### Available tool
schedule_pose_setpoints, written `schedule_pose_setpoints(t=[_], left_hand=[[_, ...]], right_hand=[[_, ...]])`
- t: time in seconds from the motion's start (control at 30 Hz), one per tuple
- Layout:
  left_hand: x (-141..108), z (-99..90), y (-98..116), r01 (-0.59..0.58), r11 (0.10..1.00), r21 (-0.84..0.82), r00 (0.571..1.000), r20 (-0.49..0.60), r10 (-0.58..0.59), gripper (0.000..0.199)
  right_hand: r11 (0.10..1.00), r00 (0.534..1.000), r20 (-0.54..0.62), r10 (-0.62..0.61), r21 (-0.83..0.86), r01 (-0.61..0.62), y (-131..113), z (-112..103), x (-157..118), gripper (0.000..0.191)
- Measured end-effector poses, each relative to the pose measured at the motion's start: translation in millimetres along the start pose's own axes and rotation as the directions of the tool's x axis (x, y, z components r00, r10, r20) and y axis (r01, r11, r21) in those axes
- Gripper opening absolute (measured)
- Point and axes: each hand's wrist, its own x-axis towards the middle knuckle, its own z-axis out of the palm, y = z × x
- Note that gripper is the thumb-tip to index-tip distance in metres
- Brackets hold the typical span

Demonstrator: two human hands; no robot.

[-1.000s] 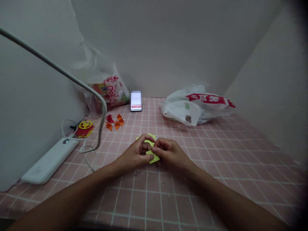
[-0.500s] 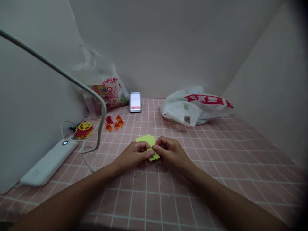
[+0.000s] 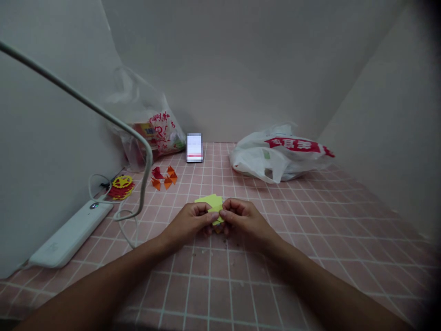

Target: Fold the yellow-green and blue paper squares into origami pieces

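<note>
Yellow paper (image 3: 215, 202), in overlapping pieces, is held between my two hands above the pink checked tabletop. My left hand (image 3: 195, 219) pinches its left and near side, with the thumb on top. At the right edge, my right hand (image 3: 243, 218) pinches the paper between thumb and fingers. Both thumbs come close together over a smaller piece or fold; I cannot tell which. My fingertips under the paper are partly hidden. Farther off to the left lie several folded orange paper shapes (image 3: 167, 184) and a red folded one (image 3: 157, 173).
A white power strip (image 3: 70, 234) with a grey cable (image 3: 146, 161) lies at left, beside stacked yellow and red cut-outs (image 3: 122, 183). A filled plastic bag (image 3: 161, 133) and a lit phone (image 3: 195, 148) stand at the back. Another white bag (image 3: 255, 156) lies at back right.
My left thumb has moved slightly up on the paper. The yellow paper's near corner, which stuck out between the hands, now sits higher and shows less. Both hands keep their grip.
</note>
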Motion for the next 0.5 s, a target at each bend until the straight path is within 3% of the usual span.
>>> schedule_pose_setpoints(t=[0.17,0.5], left_hand=[[-2.4,0.2,5.6,-0.007,0.998,0.067,0.998,-0.064,0.012,0.030],[-3.4,2.5,8.1,0.013,0.998,0.055,0.998,-0.061,-0.009,0.029]], right_hand=[[0.998,1.000,0.007,0.001,-0.058,0.000,1.0,-1.4,0.2,0.029],[0.992,1.000,0.012,0.010,-0.122,-0.009,-1.4,-1.1,-1.5,0.027]])
